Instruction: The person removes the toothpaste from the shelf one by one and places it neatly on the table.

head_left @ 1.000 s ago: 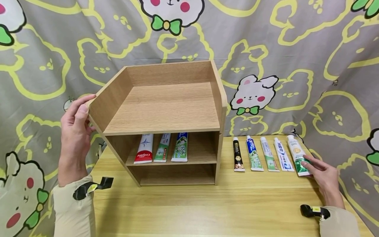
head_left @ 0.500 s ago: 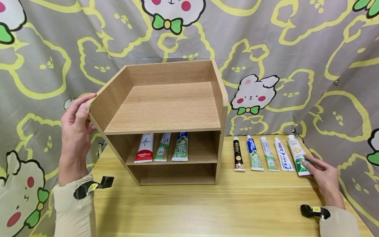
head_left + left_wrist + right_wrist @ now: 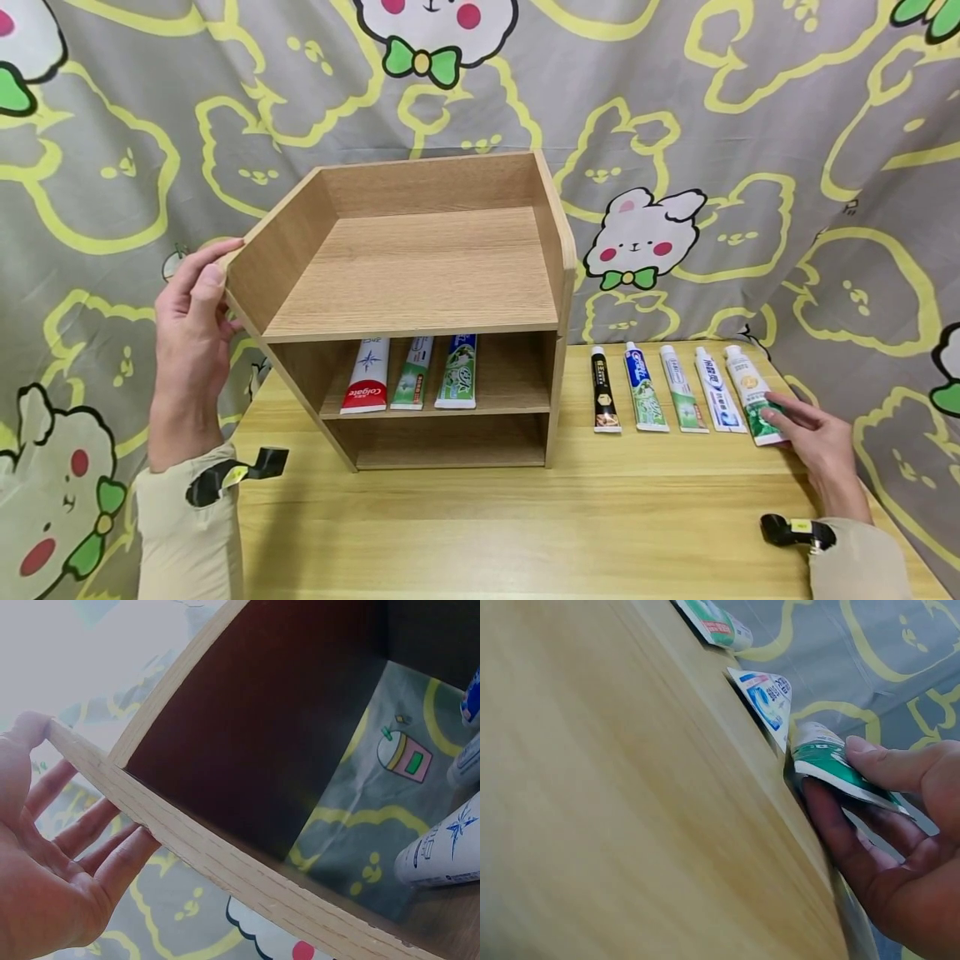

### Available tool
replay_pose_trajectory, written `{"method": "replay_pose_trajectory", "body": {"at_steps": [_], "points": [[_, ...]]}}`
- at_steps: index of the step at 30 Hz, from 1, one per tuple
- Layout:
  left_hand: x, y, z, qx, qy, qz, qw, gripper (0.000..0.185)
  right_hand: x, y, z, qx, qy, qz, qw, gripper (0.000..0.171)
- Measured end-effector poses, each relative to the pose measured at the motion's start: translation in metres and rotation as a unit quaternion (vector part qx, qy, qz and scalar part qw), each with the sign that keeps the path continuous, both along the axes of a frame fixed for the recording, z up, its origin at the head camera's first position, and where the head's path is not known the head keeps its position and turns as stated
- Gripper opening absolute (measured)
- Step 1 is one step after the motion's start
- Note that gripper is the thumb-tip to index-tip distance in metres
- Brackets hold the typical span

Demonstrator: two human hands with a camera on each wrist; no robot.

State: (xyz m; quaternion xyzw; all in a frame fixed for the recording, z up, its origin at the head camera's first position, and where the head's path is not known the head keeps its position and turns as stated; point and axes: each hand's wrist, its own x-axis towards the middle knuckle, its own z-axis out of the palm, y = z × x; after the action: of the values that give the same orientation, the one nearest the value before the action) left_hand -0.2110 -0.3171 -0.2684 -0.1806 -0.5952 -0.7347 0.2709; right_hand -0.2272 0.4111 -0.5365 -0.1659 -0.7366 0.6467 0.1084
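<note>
Fingers of the right hand [image 3: 813,433] pinch the crimped lower end of a white toothpaste tube with a green band [image 3: 752,397], thumb on top and fingers slipped beneath, as the right wrist view [image 3: 832,761] shows; the tube lies at the right end of a row of five on the light wooden table [image 3: 525,525], close to the table's right edge. Just left of it lie a white tube with blue print [image 3: 717,391], a white and green tube [image 3: 681,390], a blue and green tube [image 3: 643,390] and a slim black tube [image 3: 602,392], all with caps pointing toward the backdrop and set side by side, near one another but apart. The left hand [image 3: 191,321] holds the left side panel of a light wooden three-tier shelf unit [image 3: 420,292], thumb hooked on the panel's front top corner and straight fingers laid against its outer face, which the left wrist view [image 3: 56,855] confirms. On the unit's middle shelf lie a red and white Colgate tube [image 3: 367,377], a narrow green tube [image 3: 412,374] and a green and blue tube [image 3: 457,372] in a row. Behind everything hangs a grey cloth printed with yellow outlines and white rabbits [image 3: 750,125].
</note>
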Motion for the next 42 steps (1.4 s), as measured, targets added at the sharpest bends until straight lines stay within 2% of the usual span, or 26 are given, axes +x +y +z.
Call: {"method": "replay_pose_trajectory", "body": {"at_steps": [2, 5, 9, 13, 23, 30, 36, 42], "points": [[0.0, 0.0, 0.0, 0.0, 0.0, -0.001, 1.0, 0.036, -0.001, 0.001, 0.001, 0.029, -0.009, 0.007, 1.0, 0.035], [0.0, -0.001, -0.001, 0.008, 0.001, -0.008, 0.9999, 0.035, -0.001, 0.0, 0.004, 0.108, -0.03, 0.019, 0.994, 0.042], [-0.001, 0.0, -0.001, 0.019, 0.003, -0.017, 0.9997, 0.035, 0.0, -0.002, 0.009, 0.227, -0.053, 0.025, 0.972, 0.049], [-0.001, 0.0, 0.0, 0.016, 0.003, -0.014, 0.9998, 0.035, 0.0, -0.002, 0.008, 0.266, -0.059, 0.027, 0.962, 0.052], [-0.001, 0.0, 0.001, 0.003, -0.001, 0.002, 1.0, 0.035, -0.001, 0.0, 0.008, 0.262, -0.065, 0.039, 0.962, 0.052], [-0.001, 0.001, 0.001, -0.003, -0.004, 0.01, 0.9999, 0.035, -0.001, -0.002, 0.009, 0.265, -0.07, 0.03, 0.961, 0.052], [-0.001, 0.001, 0.001, -0.006, -0.002, 0.007, 1.0, 0.035, 0.003, -0.001, 0.013, 0.238, -0.044, 0.023, 0.97, 0.053], [0.001, 0.0, 0.001, 0.003, -0.002, 0.003, 1.0, 0.035, 0.009, -0.005, 0.028, 0.207, -0.02, 0.029, 0.978, 0.052]]}}
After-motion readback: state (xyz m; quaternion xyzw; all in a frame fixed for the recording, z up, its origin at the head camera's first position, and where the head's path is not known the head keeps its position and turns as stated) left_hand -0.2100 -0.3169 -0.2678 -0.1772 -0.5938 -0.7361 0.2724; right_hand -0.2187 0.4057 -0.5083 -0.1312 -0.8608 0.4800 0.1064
